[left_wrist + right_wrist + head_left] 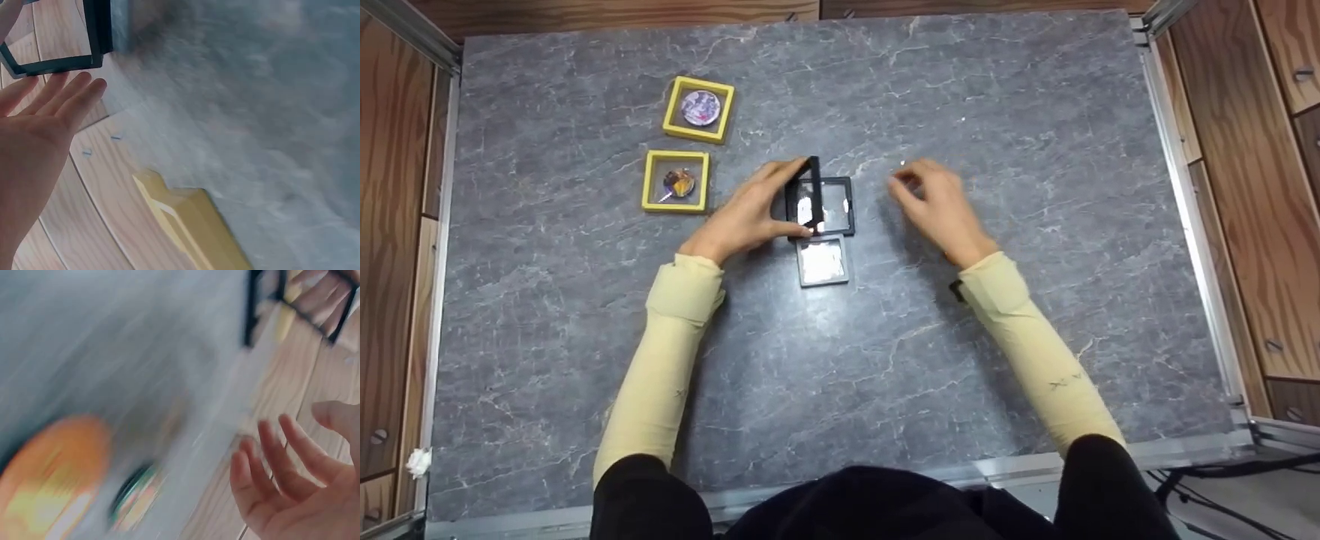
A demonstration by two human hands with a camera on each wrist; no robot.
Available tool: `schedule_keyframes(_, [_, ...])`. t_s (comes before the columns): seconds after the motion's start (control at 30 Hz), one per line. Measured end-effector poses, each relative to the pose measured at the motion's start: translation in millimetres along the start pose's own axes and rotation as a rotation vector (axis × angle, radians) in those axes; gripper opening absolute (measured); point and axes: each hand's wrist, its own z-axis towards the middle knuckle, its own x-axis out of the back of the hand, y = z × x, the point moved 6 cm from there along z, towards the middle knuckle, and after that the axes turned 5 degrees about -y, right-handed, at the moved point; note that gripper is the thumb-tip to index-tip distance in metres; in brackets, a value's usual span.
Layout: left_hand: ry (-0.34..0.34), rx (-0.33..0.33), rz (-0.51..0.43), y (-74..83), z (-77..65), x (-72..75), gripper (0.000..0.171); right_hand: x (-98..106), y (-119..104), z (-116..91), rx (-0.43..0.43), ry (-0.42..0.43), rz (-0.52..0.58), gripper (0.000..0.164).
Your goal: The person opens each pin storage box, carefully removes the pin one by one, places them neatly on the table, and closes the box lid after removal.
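In the head view my left hand (746, 214) grips the raised half of a black display frame (816, 193), thumb at the near edge and fingers at the far edge. This half stands upright, with a clear pane; the frame's other half (851, 206) lies flat beneath it on the table. A smaller grey-rimmed clear frame (823, 262) lies just on the near side. My right hand (941, 206) hovers to the right of the frames, fingers loosely bent; in the right wrist view its palm (304, 489) shows nothing held.
Two yellow square frames lie at the back left, one with a purple round badge (701, 108), the other with an orange-and-dark round piece (679, 183). In the right wrist view, a blurred orange disc (56, 478) and a smaller green-edged disc (135, 498) appear. Wooden panels (1222, 150) border the table.
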Motion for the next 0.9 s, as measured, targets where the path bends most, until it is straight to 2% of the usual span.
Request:
schedule_keyframes(0.1, [-0.020, -0.025, 0.039, 7.9, 8.6, -4.5, 0.105, -21, -21, 9, -0.002, -0.095, 0.046, 0.042])
schedule_keyframes(0.23, [-0.044, -0.053, 0.108, 16.2, 18.0, -11.4, 0.102, -43, -36, 19, -0.006, -0.164, 0.004, 0.044])
schedule_keyframes(0.4, [-0.073, -0.018, 0.162, 21.0, 24.2, -17.1, 0.100, -51, -36, 26, -0.005, -0.148, -0.103, 0.027])
schedule_keyframes(0.5, [-0.075, -0.015, 0.190, 23.7, 24.5, -19.3, 0.098, -54, -34, 27, -0.007, -0.148, -0.120, 0.022])
schedule_keyframes(0.9, [-0.084, -0.035, 0.269, 26.8, 23.5, -23.5, 0.079, -60, -21, 27, -0.020, -0.160, -0.125, 0.022])
